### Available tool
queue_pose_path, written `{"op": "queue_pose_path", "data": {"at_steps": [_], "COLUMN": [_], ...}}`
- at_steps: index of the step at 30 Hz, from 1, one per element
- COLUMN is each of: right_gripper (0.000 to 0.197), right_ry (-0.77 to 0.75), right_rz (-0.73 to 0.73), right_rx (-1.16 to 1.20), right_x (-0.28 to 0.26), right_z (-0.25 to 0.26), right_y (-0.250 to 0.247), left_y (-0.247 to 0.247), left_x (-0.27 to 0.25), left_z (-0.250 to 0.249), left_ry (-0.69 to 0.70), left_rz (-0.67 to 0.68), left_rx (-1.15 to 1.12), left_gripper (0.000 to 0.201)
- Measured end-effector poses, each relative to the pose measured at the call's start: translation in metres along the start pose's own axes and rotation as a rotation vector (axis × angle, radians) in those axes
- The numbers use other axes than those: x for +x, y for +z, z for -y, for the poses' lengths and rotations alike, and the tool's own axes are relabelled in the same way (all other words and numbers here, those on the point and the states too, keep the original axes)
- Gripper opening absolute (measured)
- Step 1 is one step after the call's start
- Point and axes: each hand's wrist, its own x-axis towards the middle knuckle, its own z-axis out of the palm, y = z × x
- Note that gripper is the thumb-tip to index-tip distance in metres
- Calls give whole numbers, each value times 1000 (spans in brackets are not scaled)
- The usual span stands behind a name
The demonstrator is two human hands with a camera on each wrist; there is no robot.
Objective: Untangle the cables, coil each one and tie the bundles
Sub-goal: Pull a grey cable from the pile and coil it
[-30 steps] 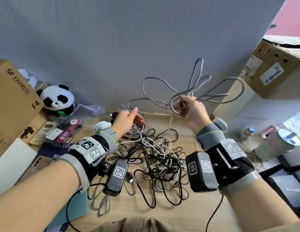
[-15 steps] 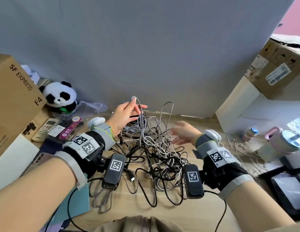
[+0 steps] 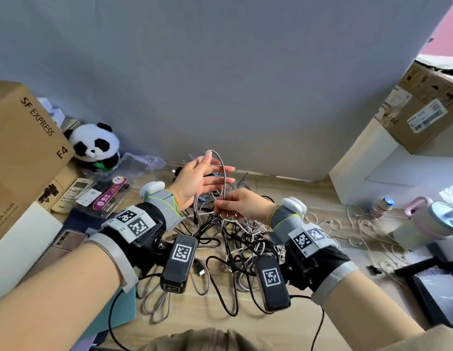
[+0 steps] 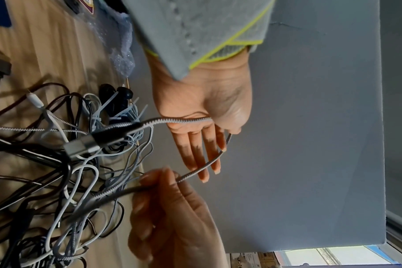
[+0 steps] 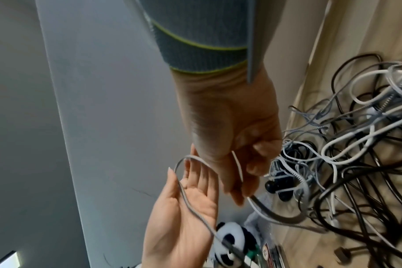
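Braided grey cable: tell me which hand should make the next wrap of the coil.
Probably the right hand. It pinches the braided grey cable on the run leading down to the tangle, so it can feed the next turn. The left hand is flat and open, with the loop draped over its fingers, serving as the form.

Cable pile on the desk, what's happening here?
A person is coiling one grey braided cable. It loops over the flat, straight fingers of the left hand, while the right hand pinches the strand below. The other cables lie tangled on the wooden desk; no tied bundle is visible.
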Motion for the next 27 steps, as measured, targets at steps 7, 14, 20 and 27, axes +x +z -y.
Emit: {"op": "queue_pose_path", "data": {"at_steps": [7,14,20,27], "right_gripper": [22,27,10,18], "right_ry": [-99,36,129,152], "right_rz": [-136,148,-105,-500], "right_rx": [177,-245,-626,-363], "right_x": [7,3,18,20], "right_z": [-4,-16,-32,-45], "right_y": [8,3,5,-19], "left_y": [2,0,-8,-25], "left_x": [-10,-5,-8,0], "left_z": [21,12,11,11], "left_ry": [-101,-61,-213,-218], "left_rz": [150,30,112,42], "left_rx": [227,36,11,279], "left_gripper": [21,34,44,27]}}
